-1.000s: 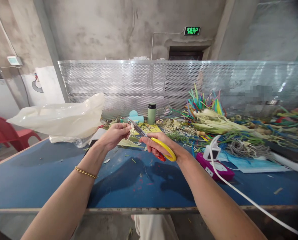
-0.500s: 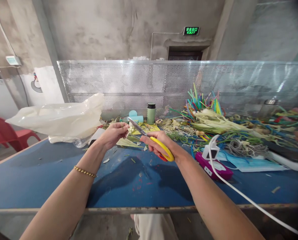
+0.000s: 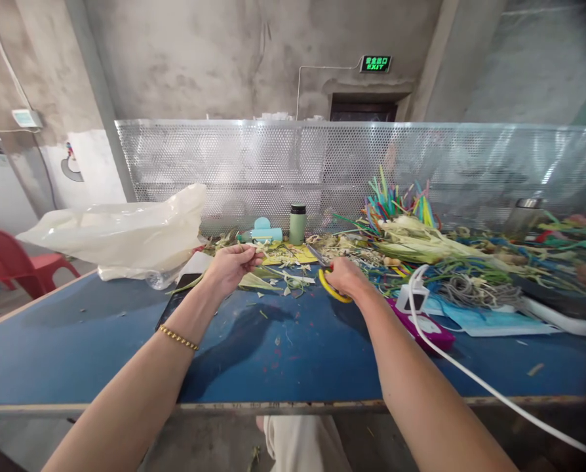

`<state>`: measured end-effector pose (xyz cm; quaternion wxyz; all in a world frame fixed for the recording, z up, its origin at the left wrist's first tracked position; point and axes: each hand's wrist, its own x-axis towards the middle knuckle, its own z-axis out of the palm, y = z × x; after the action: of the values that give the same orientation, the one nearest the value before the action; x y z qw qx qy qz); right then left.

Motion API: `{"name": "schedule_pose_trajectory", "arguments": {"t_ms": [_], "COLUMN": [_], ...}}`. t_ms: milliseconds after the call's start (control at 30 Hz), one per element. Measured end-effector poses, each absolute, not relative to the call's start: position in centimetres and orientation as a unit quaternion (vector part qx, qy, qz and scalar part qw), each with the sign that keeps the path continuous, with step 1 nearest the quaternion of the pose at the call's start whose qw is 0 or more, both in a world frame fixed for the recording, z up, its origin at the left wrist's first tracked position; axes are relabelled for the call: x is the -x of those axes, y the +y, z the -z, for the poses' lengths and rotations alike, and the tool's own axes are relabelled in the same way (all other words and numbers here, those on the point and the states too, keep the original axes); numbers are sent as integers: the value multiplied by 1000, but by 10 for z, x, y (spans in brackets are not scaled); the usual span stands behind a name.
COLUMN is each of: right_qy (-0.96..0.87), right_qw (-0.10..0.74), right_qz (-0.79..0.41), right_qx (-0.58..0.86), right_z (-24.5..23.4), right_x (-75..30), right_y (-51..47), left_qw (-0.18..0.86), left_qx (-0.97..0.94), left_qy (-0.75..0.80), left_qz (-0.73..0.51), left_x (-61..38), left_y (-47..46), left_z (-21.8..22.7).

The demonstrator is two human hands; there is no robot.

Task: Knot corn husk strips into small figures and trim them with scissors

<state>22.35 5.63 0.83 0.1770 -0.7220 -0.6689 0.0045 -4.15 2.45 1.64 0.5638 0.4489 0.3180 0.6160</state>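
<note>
Blue ran across the tabletop (image 3: 283,367) in front of you, and both your hands were over its far half. Your left hand (image 3: 231,265), just left of the frame's centre, was closed in a pinch on what looked like a small pale piece (image 3: 259,248); the piece blended with the litter behind it, so its shape could not be told. Your right hand (image 3: 348,275), right of centre, gripped the handles of the scissors (image 3: 325,286). Their blades (image 3: 316,254) pointed up and left, well apart from the pale piece; whether they stood parted was too small to tell.

How far along you were showed only in part. Some trimming seemed done: short clippings (image 3: 293,282) lay strewn between your hands, near a yellow sheet (image 3: 300,253). The pale piece was not yet set down, and how many others you had finished could not be told. Plenty of material looked unused: long husks (image 3: 411,236) lay heaped in the right half of the frame, with a bunch of coloured stems (image 3: 396,204) just behind them. A green bottle (image 3: 297,226) stood upright near the centre, a purple power strip (image 3: 435,333) lay at the right, and a pale plastic bag (image 3: 120,226) sprawled at the left.
</note>
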Motion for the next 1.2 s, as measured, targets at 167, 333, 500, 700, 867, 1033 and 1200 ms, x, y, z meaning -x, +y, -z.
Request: {"name": "schedule_pose_trajectory", "arguments": {"t_ms": [167, 333, 500, 700, 867, 1033, 1200], "right_qy": [-678, -656, -740, -824, -783, -728, -704], "right_qw": [75, 57, 199, 386, 439, 502, 537], "right_qz": [10, 26, 19, -208, -266, -309, -296], "right_qx": [731, 752, 642, 358, 350, 351, 358], "right_z": [-2, -12, -29, -19, -13, -22, -24], "right_x": [-228, -223, -210, -181, -177, -181, -184], "right_y": [54, 41, 27, 25, 27, 23, 23], "left_qw": [625, 621, 614, 576, 541, 525, 521], "left_qx": [-409, -428, -470, -542, -574, -572, -588], "left_qy": [309, 301, 306, 295, 319, 328, 331], "left_qz": [-588, -584, -555, -536, -526, -538, -522], "left_x": [33, 29, 19, 7, 10, 11, 4], "left_y": [18, 17, 14, 8, 8, 10, 7], "left_z": [-18, -15, -7, -1, -6, -4, 1]}}
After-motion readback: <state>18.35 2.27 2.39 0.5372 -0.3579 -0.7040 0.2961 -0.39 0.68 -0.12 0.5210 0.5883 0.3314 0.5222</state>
